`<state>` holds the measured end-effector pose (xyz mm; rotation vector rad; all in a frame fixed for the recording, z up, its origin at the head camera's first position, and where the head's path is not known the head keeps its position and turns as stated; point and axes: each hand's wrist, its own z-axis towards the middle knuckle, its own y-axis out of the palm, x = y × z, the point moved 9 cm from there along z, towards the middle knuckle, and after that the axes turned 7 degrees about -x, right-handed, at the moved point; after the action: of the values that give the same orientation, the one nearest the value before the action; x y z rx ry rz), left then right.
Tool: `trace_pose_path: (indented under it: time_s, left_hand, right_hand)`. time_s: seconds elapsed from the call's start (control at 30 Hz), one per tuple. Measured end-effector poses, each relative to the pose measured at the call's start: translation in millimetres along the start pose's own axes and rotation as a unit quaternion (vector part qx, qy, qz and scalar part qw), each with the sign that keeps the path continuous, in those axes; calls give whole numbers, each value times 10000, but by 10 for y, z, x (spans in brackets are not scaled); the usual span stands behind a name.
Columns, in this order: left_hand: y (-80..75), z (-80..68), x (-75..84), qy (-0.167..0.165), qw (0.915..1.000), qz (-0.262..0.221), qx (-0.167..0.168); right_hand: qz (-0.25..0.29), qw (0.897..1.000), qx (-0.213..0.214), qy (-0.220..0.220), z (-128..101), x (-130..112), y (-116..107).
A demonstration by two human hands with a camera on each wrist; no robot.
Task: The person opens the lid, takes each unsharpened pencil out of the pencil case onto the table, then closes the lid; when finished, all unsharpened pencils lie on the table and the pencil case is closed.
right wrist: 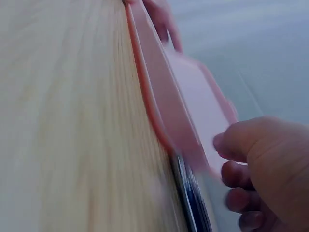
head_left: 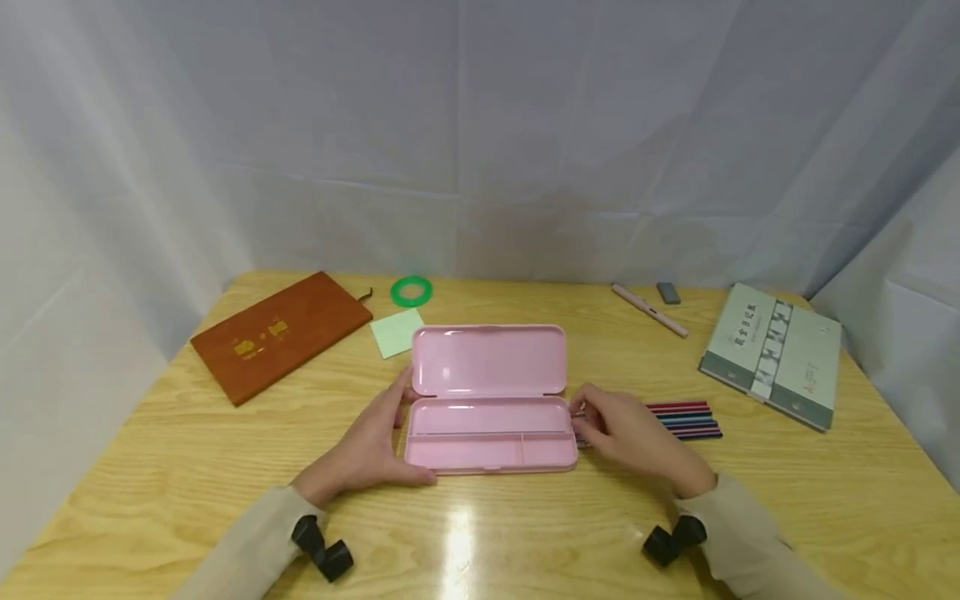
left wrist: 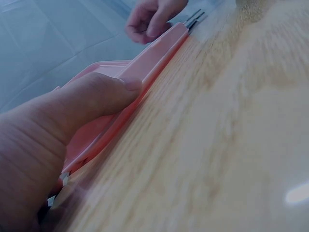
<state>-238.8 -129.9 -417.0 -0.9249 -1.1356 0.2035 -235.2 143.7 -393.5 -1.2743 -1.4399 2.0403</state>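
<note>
A: Our left hand grips the left end of the open pink case at the table's middle; we should keep it pinned.

B: Right of it, our right hand curls onto the pencils. Let's pinch one cleanly, then lift clear of the case wall.

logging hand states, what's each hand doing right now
Left hand: grips the left end of the open pink pencil case.
Right hand: fingers curled on the pencils beside the case.
</note>
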Motion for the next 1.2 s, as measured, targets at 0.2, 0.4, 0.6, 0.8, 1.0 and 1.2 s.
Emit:
trace_pose_path:
  time_s: [0.2, 0.4, 0.6, 0.8, 1.0, 1.2]
  left_hand:
    - [-7, -2, -14, -4, 10000, -15, -25]
    - [-4, 12, -10, -9, 10000, -39, -45]
    - [4, 1, -25, -105, 9999, -60, -109]
    - [10, -2, -28, -112, 9998, -85, -112]
    - [13, 4, -17, -104, 9999, -54, -117]
    - [10, -8, -26, -136, 9998, -54, -104]
  right_hand:
    - [-354, 9970, -157, -671, 313, -410, 176]
    - [-313, 9958, -658, -556, 453, -509, 358]
    - [-278, 9958, -726, -493, 466, -505, 396]
    - [206, 9957, -680, -594, 454, -491, 378]
    - [490, 9934, -453, -930, 368, -472, 240]
    - [387, 9963, -111, -759, -5, -178, 6]
